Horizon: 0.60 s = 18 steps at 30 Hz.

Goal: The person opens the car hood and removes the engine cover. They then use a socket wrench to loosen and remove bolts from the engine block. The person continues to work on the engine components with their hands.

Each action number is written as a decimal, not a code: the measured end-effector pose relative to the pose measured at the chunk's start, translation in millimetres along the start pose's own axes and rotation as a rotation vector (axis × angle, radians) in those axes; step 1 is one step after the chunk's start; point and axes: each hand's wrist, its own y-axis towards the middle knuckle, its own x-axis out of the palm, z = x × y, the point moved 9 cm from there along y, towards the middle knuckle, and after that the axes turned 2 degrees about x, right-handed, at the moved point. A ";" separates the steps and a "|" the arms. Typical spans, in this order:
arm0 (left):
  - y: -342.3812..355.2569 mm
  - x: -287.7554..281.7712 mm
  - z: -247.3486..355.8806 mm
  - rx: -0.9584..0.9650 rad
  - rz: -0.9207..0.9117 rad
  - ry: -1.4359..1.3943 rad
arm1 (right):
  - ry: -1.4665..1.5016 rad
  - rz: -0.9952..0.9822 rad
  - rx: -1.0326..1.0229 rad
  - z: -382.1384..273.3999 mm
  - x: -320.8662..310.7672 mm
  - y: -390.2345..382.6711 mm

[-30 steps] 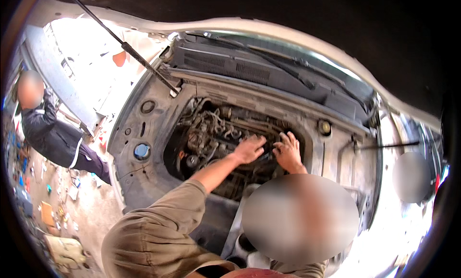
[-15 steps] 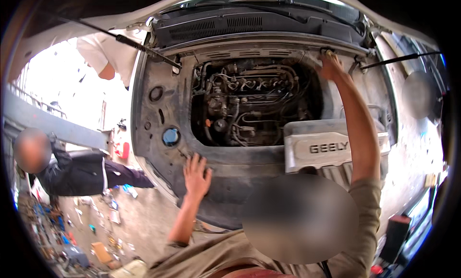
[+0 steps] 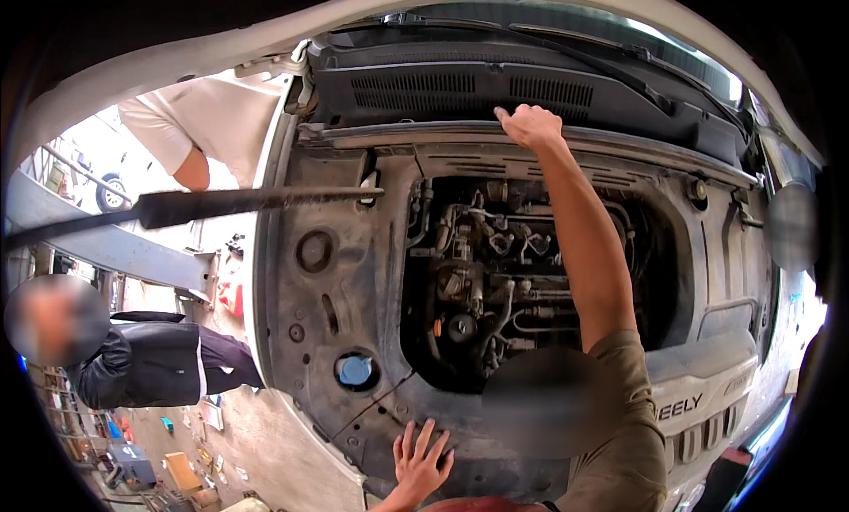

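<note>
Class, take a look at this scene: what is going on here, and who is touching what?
A person leans over a car's open engine bay. The left hand rests flat, fingers spread, on the grimy grey front panel near a round blue cap. The right hand reaches across the exposed engine to the black plastic cowl below the windscreen. Two other people stand at the left, apart from the car.

2 hands [image 3: 423, 459], 1 engine [image 3: 495, 273], 1 blue cap [image 3: 355, 370], 1 prop rod [image 3: 256, 199].
</note>
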 end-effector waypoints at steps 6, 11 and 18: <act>-10.7 25.6 -8.4 0.092 -0.058 0.000 | -0.084 -0.095 0.011 -54.8 3.3 26.9; -11.5 35.5 -10.4 0.027 -0.262 -0.034 | 0.012 0.045 -0.248 -127.8 19.4 21.6; -18.7 44.8 -23.5 0.136 -0.135 0.015 | 0.087 -0.085 -0.482 -198.7 63.2 39.6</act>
